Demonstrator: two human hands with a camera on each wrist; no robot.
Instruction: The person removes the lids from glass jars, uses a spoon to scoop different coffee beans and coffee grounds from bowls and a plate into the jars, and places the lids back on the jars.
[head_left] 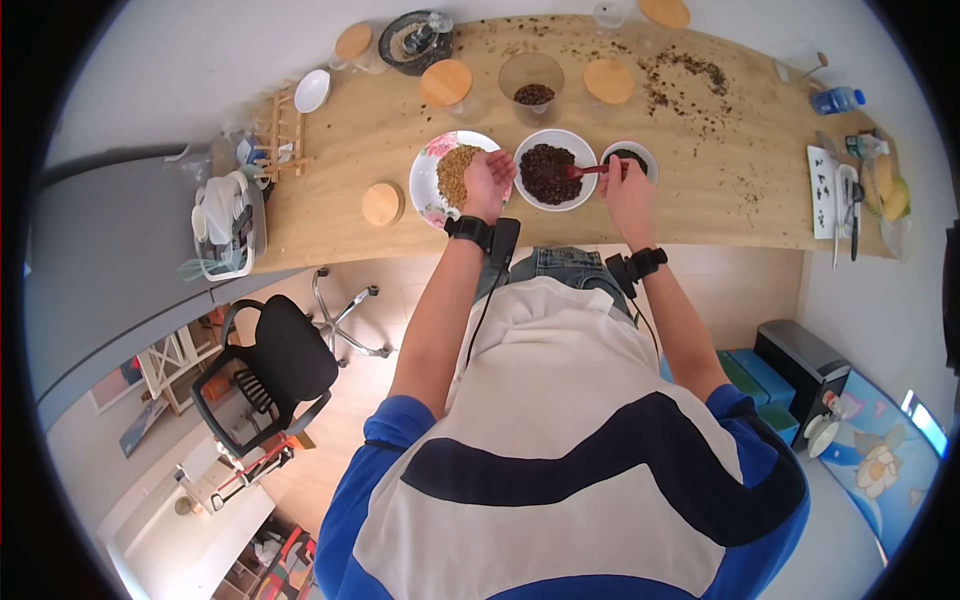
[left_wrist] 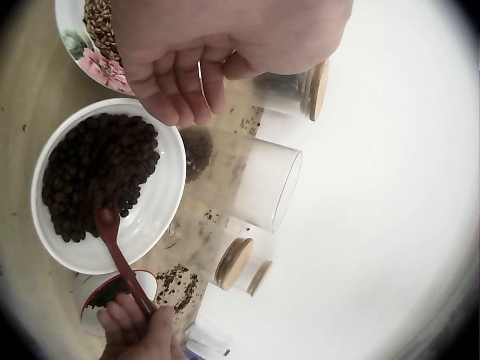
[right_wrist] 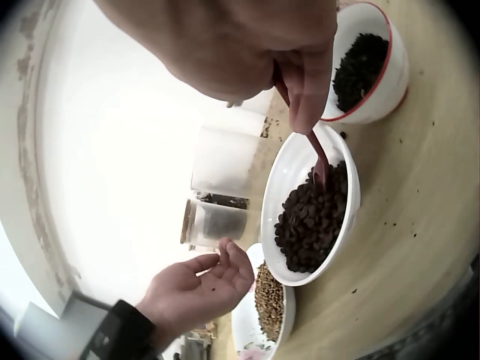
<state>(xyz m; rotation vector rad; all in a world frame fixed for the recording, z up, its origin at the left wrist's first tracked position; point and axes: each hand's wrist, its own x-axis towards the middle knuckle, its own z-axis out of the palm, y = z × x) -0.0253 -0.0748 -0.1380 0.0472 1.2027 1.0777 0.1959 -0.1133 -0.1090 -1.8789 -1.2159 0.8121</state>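
Note:
Dark brown coffee beans (head_left: 545,180) partly fill a white bowl (left_wrist: 166,217) near the table's front edge. My right hand (head_left: 628,203) grips the handle of a dark red spoon (left_wrist: 124,261), whose head rests among those beans. Palm upward, my left hand (head_left: 487,187) hovers between that bowl and a flowered plate (head_left: 424,178) of golden grain (right_wrist: 268,304), fingers loosely bent and holding nothing. To the right stands a smaller white bowl with a red rim (right_wrist: 397,82), holding dark leafy bits (right_wrist: 361,67). Behind the bean bowl, an open glass jar (head_left: 532,72) has some beans at its bottom.
Several jars with wooden lids (head_left: 446,83) line the back, beside a dark mortar (head_left: 415,43). Loose dark bits (head_left: 685,85) lie scattered at the back right. A wooden lid (head_left: 382,204) is at left, and a white tray (head_left: 823,190) at right.

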